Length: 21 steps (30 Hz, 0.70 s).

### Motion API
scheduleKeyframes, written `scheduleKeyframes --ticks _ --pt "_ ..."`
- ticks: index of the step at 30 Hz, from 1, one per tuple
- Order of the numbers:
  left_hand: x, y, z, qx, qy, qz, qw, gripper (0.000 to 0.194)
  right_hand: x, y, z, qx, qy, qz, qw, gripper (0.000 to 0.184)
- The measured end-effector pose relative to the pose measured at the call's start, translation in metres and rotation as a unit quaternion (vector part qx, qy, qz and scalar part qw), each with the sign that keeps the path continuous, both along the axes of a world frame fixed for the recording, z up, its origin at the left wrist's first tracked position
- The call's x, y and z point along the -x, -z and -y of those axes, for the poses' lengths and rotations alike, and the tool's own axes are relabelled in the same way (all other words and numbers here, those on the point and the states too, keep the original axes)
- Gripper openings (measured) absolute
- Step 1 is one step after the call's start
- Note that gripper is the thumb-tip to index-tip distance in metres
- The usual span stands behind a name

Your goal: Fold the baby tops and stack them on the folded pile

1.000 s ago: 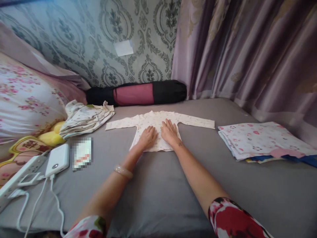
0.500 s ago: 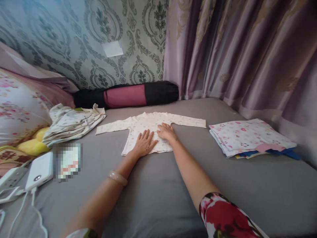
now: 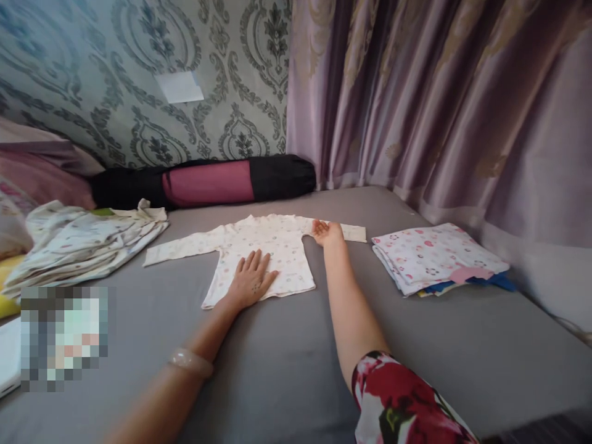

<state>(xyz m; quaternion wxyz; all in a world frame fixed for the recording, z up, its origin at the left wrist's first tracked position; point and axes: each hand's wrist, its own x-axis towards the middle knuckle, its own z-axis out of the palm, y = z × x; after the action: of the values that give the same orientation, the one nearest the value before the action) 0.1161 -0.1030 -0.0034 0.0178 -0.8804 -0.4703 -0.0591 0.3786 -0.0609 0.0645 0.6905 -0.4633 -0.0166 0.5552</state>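
Observation:
A small cream long-sleeved shirt (image 3: 266, 237) with a faint print lies flat on the grey bed sheet (image 3: 287, 357), its sleeves spread to both sides. My left hand (image 3: 252, 280) rests open on the lower front of the shirt, fingers spread and pointing away from me. Over the right shoulder and sleeve, my right hand (image 3: 327, 232) is turned with its palm partly up and its fingers loosely curled apart. It grips no cloth that I can see; whether it touches the sleeve I cannot tell.
To the right lies a folded stack of printed cloth (image 3: 439, 256). At left sits a pile of folded light clothes (image 3: 87, 240), near a blurred-out item (image 3: 76, 339) and a white power bank (image 3: 9, 357). A black and maroon roll bag (image 3: 208, 180) lies along the wall, beside curtains (image 3: 416, 105).
My right hand has left the shirt's middle and moved right to the sleeve, turning palm partly up. The left hand stays flat on the shirt front. My view has swung right.

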Motion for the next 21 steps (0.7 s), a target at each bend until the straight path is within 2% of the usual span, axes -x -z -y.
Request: scheduleKeyframes --ticks 2,5,8,10,17,21 --pt "0.000 0.000 0.000 -0.001 0.000 0.000 1.000 0.066 -0.004 0.003 0.005 0.024 -0.028 -0.034 0.999 0.031" --pt "-0.001 -0.001 0.001 0.000 -0.004 0.005 1.000 0.064 0.000 0.009 0.014 0.053 -0.115 -0.070 0.989 0.030" --pt "-0.001 -0.001 0.001 -0.001 -0.006 0.010 1.000 0.063 0.005 0.012 0.022 0.080 -0.185 -0.049 0.978 0.031" --pt "-0.002 -0.001 0.001 0.000 -0.004 0.011 1.000 0.063 0.008 0.012 0.025 0.091 -0.192 -0.035 0.977 0.030" --pt "-0.003 -0.005 0.002 0.007 -0.005 -0.005 1.000 0.066 0.010 0.008 0.019 0.113 -0.017 -0.011 0.993 0.008" --pt "-0.002 -0.007 0.002 0.009 0.003 -0.011 1.000 0.066 0.000 0.010 0.016 0.105 0.051 0.017 0.993 0.007"
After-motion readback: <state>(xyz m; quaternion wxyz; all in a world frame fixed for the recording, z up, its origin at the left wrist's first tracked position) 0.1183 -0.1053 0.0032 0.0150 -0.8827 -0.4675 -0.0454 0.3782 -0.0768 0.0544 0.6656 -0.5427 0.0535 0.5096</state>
